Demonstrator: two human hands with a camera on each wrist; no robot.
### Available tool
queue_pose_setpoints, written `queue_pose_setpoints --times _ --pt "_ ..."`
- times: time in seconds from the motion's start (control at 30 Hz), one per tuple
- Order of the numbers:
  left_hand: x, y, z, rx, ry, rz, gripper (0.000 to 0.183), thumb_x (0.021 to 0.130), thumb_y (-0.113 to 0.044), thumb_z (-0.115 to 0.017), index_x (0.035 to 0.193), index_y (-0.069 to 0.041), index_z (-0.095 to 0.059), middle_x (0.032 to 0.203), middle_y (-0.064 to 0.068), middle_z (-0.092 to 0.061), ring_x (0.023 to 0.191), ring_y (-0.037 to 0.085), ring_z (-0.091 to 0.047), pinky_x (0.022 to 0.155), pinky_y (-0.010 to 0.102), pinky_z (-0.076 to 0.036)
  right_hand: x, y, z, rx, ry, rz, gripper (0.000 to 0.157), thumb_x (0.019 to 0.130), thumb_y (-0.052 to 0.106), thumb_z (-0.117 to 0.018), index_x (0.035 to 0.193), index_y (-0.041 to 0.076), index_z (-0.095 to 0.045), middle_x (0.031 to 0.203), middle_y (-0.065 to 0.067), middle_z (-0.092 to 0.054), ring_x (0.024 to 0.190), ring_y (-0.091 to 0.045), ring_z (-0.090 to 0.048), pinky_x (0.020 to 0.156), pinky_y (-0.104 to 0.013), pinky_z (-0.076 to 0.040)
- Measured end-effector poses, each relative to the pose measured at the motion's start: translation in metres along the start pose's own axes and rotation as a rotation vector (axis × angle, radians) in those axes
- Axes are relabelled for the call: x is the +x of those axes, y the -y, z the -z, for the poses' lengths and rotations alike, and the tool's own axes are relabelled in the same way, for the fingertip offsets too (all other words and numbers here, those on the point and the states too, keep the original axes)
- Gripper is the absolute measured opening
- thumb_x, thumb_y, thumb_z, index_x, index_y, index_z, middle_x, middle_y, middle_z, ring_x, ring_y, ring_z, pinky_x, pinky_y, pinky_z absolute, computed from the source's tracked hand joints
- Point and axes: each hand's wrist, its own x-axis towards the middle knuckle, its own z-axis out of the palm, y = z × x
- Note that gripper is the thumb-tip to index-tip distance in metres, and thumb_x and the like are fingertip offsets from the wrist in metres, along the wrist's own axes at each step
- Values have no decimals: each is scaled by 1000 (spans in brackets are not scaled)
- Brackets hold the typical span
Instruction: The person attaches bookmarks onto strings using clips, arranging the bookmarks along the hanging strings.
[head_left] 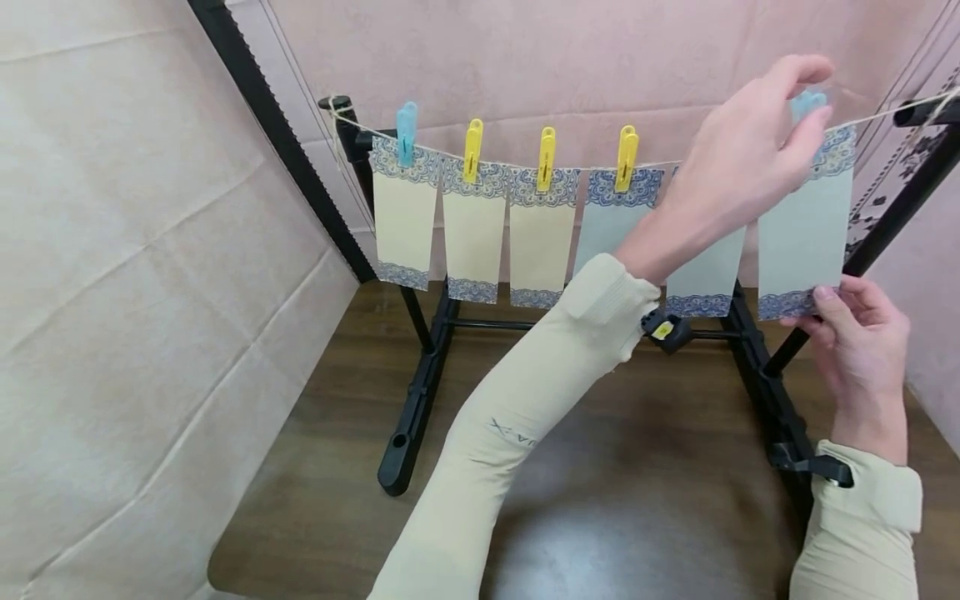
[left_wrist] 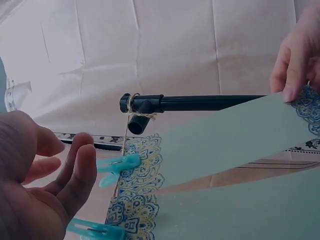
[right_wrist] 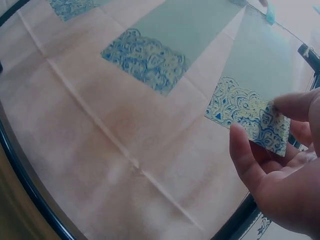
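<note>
At the right end of the string (head_left: 873,115) hangs a pale blue card (head_left: 804,229) with blue lace-patterned ends. A light blue clothespin (left_wrist: 127,161) grips its top edge on the string. My left hand (head_left: 750,150) is beside that clothespin, fingers loosely bent and holding nothing; the left wrist view shows a gap between fingertips and clip. My right hand (head_left: 866,350) pinches the card's lower right corner between thumb and fingers. A second pale blue card (right_wrist: 150,65) hangs next to it, its top mostly hidden behind my left hand in the head view.
Further left hang cream cards (head_left: 407,217) and another pale blue card (head_left: 603,229), held by yellow clothespins (head_left: 547,158) and a blue one (head_left: 406,133). A black frame (head_left: 408,425) on the brown table (head_left: 615,500) carries the string. Pale cloth covers the walls.
</note>
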Motion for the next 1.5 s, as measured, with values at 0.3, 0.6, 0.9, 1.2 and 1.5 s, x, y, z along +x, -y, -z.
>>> queue_pose_setpoints --times 0.3,0.6,0.9,1.2,1.5 --pt "-47 29 1 -243 -78 -138 31 103 -16 -48 134 -12 -51 129 -1 -62 59 0 -62 57 17 -48 1 5 3 -164 -21 -77 31 92 -6 -59 120 -16 -54 110 -18 -68 84 -25 -70 63 -27 -59" --pt "-91 68 5 -390 -121 -176 26 101 -6 -50 126 0 -54 120 14 -64 62 10 -62 54 22 -50 -3 16 19 -307 -51 -112 27 91 2 -64 113 -12 -59 99 -12 -68 82 -20 -70 61 -25 -59" --pt "-123 124 1 -471 -190 -187 22 101 -8 -51 120 2 -56 111 18 -66 62 18 -63 49 27 -49 -8 31 44 -323 89 -78 15 97 -2 -52 106 -10 -60 96 -11 -73 83 -16 -73 60 -22 -57" --pt "-147 151 8 -439 -185 -161 22 101 -9 -51 118 3 -58 105 20 -68 61 13 -64 52 31 -53 -14 41 63 -387 232 -81 22 102 -2 -41 104 -5 -62 94 -7 -75 82 -12 -73 60 -19 -56" --pt "-179 191 33 -348 -239 -75 21 101 -10 -51 115 3 -60 102 20 -70 59 16 -65 49 34 -53 -3 46 72 -465 301 -96 27 102 -6 -39 104 -1 -65 94 -2 -76 79 -7 -72 58 -16 -55"
